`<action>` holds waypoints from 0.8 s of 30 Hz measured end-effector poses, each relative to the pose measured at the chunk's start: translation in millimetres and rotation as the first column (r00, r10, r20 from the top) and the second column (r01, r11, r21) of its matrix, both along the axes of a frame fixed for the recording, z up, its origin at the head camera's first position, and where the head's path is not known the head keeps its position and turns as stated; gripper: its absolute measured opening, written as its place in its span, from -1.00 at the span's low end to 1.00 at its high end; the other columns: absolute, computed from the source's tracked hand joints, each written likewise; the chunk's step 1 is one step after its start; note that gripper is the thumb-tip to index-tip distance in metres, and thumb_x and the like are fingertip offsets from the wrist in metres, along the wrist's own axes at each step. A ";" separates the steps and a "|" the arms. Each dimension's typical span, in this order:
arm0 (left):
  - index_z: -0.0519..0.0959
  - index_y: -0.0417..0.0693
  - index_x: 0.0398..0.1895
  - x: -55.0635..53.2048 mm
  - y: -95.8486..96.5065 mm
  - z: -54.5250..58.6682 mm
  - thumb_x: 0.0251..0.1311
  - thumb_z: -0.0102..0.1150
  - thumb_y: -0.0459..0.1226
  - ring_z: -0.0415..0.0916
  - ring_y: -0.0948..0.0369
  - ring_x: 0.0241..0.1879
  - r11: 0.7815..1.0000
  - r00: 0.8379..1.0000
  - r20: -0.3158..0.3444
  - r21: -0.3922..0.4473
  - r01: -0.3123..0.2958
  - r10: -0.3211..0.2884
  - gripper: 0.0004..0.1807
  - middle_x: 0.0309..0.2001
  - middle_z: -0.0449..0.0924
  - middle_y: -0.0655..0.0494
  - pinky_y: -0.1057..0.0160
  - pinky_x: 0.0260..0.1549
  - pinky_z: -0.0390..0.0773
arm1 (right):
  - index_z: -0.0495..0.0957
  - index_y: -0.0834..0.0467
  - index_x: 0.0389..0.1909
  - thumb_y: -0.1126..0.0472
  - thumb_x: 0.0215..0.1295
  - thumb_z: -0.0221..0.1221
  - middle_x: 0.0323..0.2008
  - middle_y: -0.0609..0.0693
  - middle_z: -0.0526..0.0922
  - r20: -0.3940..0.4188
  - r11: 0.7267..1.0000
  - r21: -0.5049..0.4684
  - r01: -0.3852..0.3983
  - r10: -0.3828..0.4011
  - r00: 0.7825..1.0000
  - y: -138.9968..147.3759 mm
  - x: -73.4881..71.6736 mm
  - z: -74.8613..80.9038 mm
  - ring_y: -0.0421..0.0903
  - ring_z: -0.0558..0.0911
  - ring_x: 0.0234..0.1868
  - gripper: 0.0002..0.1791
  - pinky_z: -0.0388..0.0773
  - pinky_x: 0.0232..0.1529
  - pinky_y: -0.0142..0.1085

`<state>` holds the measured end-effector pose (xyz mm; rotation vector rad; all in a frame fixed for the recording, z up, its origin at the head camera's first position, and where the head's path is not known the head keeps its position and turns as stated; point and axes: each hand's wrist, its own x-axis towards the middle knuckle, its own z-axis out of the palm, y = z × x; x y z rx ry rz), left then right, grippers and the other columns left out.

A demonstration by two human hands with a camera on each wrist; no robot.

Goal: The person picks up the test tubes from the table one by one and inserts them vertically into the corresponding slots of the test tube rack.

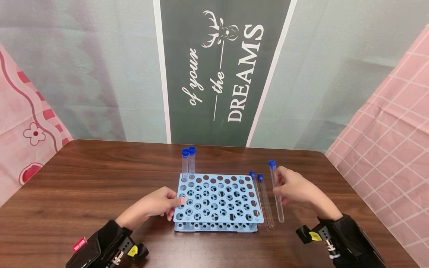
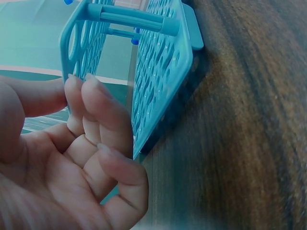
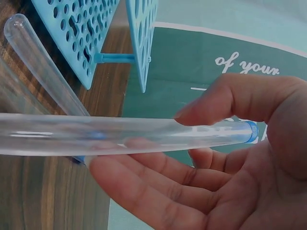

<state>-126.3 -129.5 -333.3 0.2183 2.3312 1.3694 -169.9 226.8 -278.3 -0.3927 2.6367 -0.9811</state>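
Observation:
A light blue test tube rack (image 1: 218,197) with rows of round holes stands on the table. My left hand (image 1: 164,203) pinches the rack's left edge, thumb on the top plate and fingers curled beneath it, as the left wrist view shows. To the right of the rack, my right hand (image 1: 295,188) holds a clear test tube (image 1: 277,201) with a blue cap between thumb and fingers, cap end up and slightly tilted. Two more capped test tubes (image 1: 266,203) lie between that hand and the rack. In the rack's back left corner, two blue-capped test tubes (image 1: 185,163) stand upright.
The brown wooden table (image 1: 100,178) stretches out on both sides of the rack. Behind it hangs a grey-green cloth (image 1: 207,134) with white lettering and a deer head. Pink patterned cloth (image 1: 392,149) hangs at the left and right.

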 end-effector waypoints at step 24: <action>0.41 -0.13 -0.68 0.4 -0.2 -0.4 0.27 0.04 -0.14 0.33 0.30 -0.75 1.000 1.000 -0.002 0.001 0.006 -0.006 -0.62 -0.79 0.34 0.17 0.41 -0.70 0.20 | 0.25 0.29 -0.41 0.46 0.00 0.14 -0.61 0.04 0.40 -0.063 0.999 0.005 -0.035 0.035 0.997 4.1 2.6 6.5 -0.05 0.54 -0.60 -0.77 0.54 -0.55 -0.24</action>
